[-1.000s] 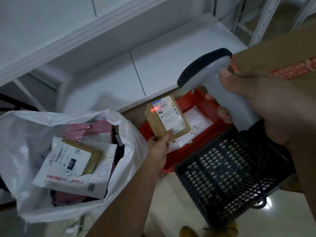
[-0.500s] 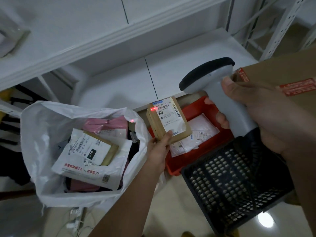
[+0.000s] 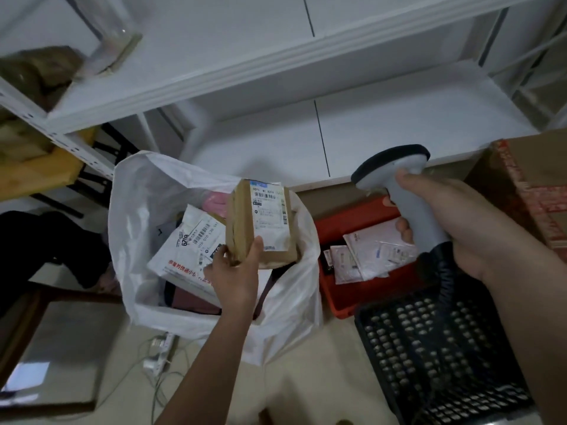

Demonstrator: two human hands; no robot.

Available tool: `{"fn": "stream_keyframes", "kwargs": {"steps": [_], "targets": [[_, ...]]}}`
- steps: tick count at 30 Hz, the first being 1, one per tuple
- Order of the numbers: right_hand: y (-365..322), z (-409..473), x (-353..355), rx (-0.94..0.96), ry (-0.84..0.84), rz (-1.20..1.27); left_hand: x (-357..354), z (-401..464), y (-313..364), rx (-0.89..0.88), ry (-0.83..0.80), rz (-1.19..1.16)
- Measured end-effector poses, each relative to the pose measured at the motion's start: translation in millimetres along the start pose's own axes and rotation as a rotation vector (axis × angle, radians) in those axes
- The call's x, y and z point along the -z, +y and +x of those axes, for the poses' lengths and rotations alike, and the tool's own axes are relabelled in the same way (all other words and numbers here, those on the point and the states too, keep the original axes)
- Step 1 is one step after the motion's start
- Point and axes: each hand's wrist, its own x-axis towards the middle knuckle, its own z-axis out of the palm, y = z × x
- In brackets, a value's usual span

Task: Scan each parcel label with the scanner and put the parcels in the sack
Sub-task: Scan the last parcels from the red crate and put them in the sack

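Black crate nearest. Left hand grips brown parcel over white sack; right hand wraps scanner. Step looks like bagging: next, lower and release. Sack holds mailers; red bin holds unbagged envelopes.

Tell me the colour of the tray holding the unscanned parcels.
Red; the tray shows clearly in the head view, beside the white sack.
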Motion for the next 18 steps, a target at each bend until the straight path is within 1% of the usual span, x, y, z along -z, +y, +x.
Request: {"fn": "stream_keyframes", "kwargs": {"steps": [2, 3, 4, 5, 6, 7, 8, 9, 10, 13, 15, 17, 18], "targets": [[3, 3, -6, -0.018, -0.006, 0.000, 5, 2, -10, -0.076, 0.137, 0.286], [5, 5, -9, -0.033, -0.005, 0.001, 7, 1, -15, -0.183, 0.210, 0.396], [7, 6, -10, -0.046, -0.006, 0.003, 8, 1, -20, -0.339, 0.242, 0.451], [8, 8, -12, -0.053, -0.009, 0.005, 8, 3, -24, -0.510, 0.220, 0.487], [10, 9, -12, -0.054, -0.015, 0.003, 8, 5, -28, -0.653, 0.142, 0.505], [11, 10, -12, -0.050, -0.019, -0.003, 6, 8, -32, -0.736, 0.032, 0.522], [12, 12, -12, -0.046, -0.024, -0.012, 4, 9, -34, -0.751, -0.081, 0.537], [12, 13, -10, -0.046, -0.025, -0.019, 2, 10, -36, -0.722, -0.160, 0.564], [13, 15, -8, -0.049, -0.025, -0.025, 0, 11, -37, -0.673, -0.176, 0.611], [15, 22, 3, -0.051, -0.013, -0.033, -7, 13, -36, -0.506, -0.023, 0.720], [16, 27, 14, -0.060, 0.006, -0.036, -15, 12, -31, -0.412, 0.047, 0.761], [17, 32, 28, -0.078, 0.021, -0.040, -26, 7, -23, -0.401, 0.092, 0.769], [17, 35, 35, -0.085, 0.030, -0.034, -33, 3, -21, -0.433, 0.113, 0.739]]}}
